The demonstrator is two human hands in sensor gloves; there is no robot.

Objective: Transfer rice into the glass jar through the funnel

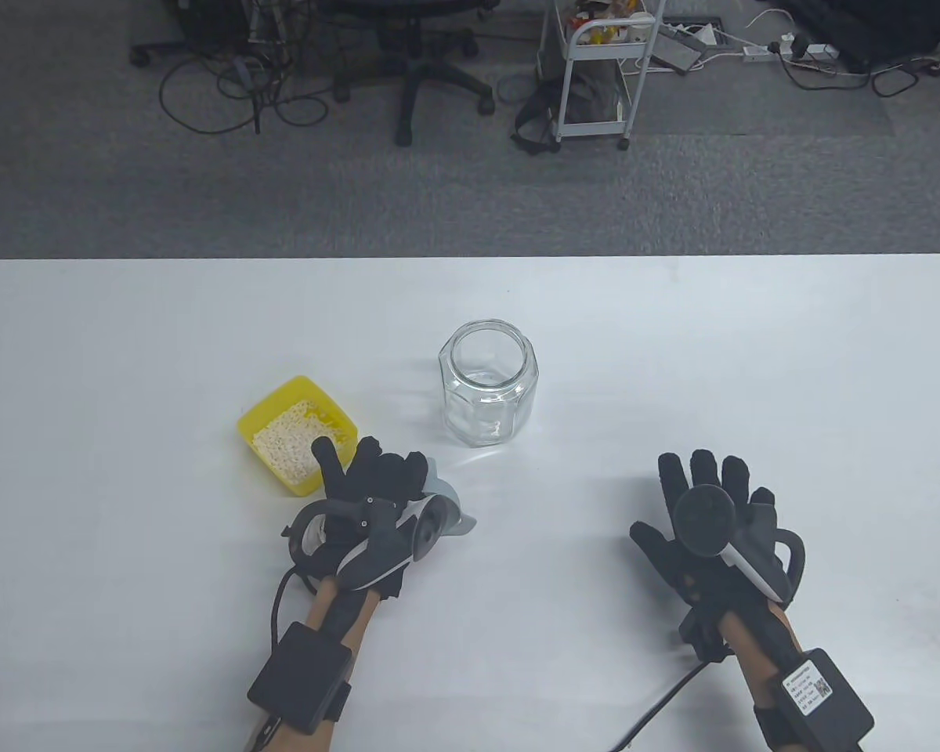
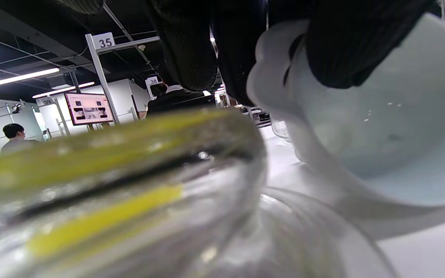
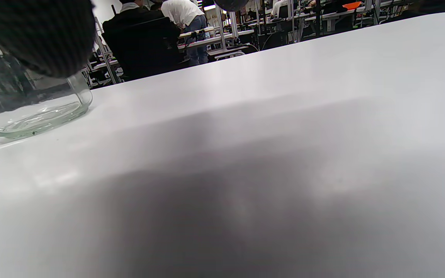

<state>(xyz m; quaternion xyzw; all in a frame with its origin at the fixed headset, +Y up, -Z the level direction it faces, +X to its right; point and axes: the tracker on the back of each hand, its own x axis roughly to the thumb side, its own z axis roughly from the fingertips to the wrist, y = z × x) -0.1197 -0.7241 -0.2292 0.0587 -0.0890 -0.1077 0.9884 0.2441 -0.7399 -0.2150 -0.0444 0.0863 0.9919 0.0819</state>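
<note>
An empty, lidless glass jar [image 1: 487, 385] stands upright mid-table. A yellow tub [image 1: 260, 413] holding rice [image 1: 288, 443] sits to its left. My left hand [image 1: 370, 478] lies just right of the tub and grips a pale grey-blue funnel [image 1: 448, 511], which pokes out from under it on the table. In the left wrist view my gloved fingers [image 2: 338, 46] curl over the funnel's rim [image 2: 384, 127]. My right hand [image 1: 713, 489] rests open and empty on the table right of the jar. The jar's base also shows in the right wrist view [image 3: 33, 114].
The white table [image 1: 674, 337] ends at its far edge, with grey carpet, an office chair [image 1: 419, 70] and a white cart [image 1: 595, 70] beyond. A blurred yellow and glassy shape [image 2: 102, 185] fills the lower left wrist view.
</note>
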